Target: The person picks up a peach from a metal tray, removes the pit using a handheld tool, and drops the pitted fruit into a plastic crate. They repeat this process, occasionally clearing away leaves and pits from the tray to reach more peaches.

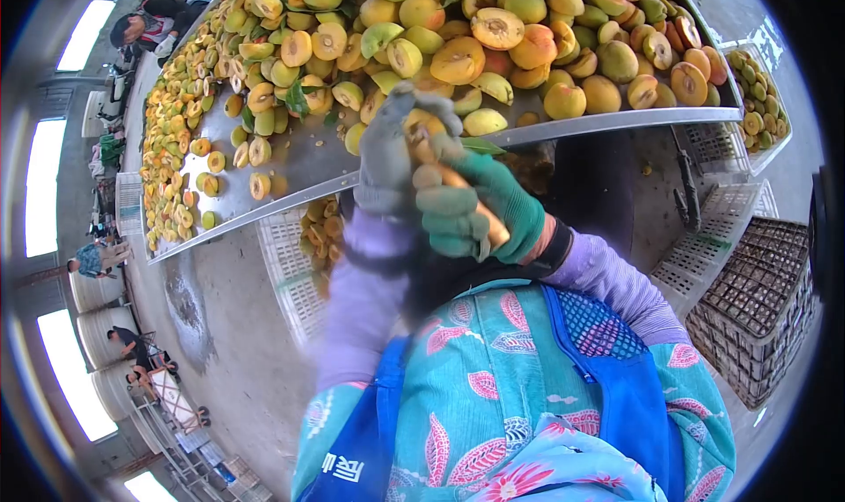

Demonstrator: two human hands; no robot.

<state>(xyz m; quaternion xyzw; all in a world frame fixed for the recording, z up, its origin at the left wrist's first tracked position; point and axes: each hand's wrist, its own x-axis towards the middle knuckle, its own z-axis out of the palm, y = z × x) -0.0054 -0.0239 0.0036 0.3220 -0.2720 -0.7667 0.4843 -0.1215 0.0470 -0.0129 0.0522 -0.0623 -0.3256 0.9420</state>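
Many yellow-green and orange fruits, several cut in halves with the stone showing, are heaped on a metal table. Just past the table's near edge, both gloved hands meet in front of my chest. My left hand, in a grey glove and blurred, is closed around a yellow fruit. In a green glove, my right hand grips a tan wooden handle that slants up towards the fruit; the handle's upper end is hidden between the hands. A green leaf lies beside the gloves.
Below the table's edge stand white plastic crates, one holding fruit. A brown crate stack is at the right, near another fruit-filled crate. A person leans by the table's far left end. More people are at the far left.
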